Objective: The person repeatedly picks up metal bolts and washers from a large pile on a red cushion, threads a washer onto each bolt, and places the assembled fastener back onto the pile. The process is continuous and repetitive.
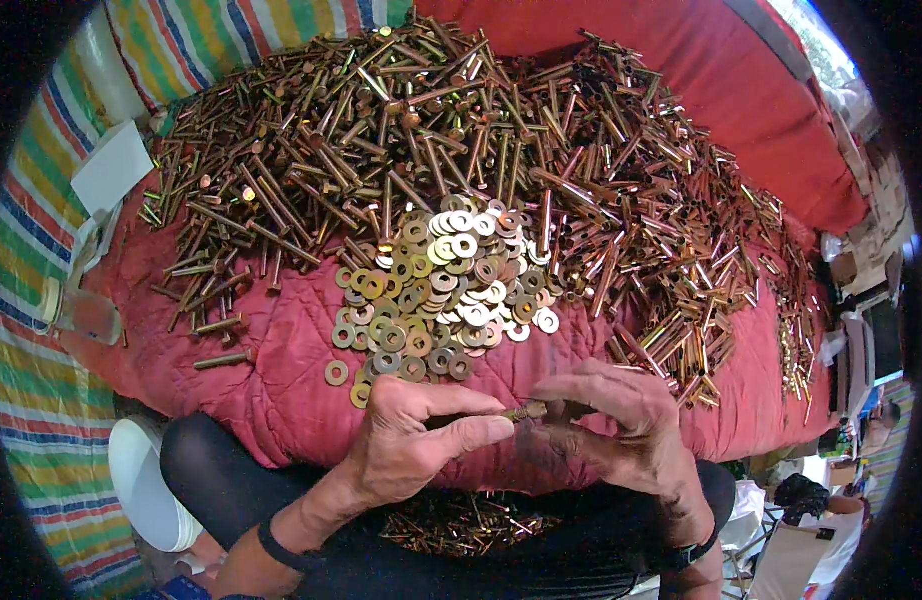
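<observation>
My left hand point(421, 435) pinches a brass-coloured bolt point(526, 411) between thumb and forefinger. The bolt's threaded end points right, and the rest of it is hidden in the grip. Close around that end is my right hand point(621, 425), thumb and fingers curved. Motion smears its fingertips, so whether they hold anything cannot be made out. Just beyond both hands lies a pile of flat metal washers point(421, 310), silver and gold in colour. A loose washer point(336, 373) sits at its near left edge.
A large heap of long bronze-coloured bolts point(381, 130) covers the far side of the red quilted cloth point(281, 400). More small metal pieces point(471, 525) lie between my legs. A white bucket point(146, 480) stands at left, near a clear plastic jar point(86, 315).
</observation>
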A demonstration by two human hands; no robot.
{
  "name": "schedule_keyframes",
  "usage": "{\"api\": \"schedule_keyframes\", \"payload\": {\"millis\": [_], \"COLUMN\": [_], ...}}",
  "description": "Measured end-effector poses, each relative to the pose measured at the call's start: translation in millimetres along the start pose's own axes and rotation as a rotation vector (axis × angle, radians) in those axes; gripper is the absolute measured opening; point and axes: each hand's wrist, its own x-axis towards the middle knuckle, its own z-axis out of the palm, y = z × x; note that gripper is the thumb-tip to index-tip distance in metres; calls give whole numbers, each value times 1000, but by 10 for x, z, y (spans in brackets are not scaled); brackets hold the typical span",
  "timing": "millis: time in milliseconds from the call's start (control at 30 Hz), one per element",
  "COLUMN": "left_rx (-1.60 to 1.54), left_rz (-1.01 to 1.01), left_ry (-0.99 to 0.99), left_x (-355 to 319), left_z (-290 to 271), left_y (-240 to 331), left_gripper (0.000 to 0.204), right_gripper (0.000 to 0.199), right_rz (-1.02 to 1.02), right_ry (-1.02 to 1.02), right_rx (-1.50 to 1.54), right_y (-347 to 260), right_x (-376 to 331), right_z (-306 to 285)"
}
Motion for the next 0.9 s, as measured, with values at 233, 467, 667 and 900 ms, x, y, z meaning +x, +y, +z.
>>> {"api": "schedule_keyframes", "payload": {"millis": [233, 467, 667, 900], "left_rx": [13, -15, 532, 1360], "left_rz": [1, -155, 346, 12], "left_ry": [-39, -285, -296, 645], "left_x": [5, 20, 52, 38], "left_z": [10, 1, -388, -1428], "left_y": [-5, 58, 138, -17], "left_gripper": [17, 16, 10, 20], "right_gripper": [31, 12, 29, 44], "right_rz": [-8, 5, 395, 401], "right_ry": [-20, -64, 371, 367], "right_rx": [14, 37, -89, -657], "right_y": [66, 14, 405, 939], "right_x": [-51, -65, 78, 353], "right_z": [62, 37, -189, -112]}}
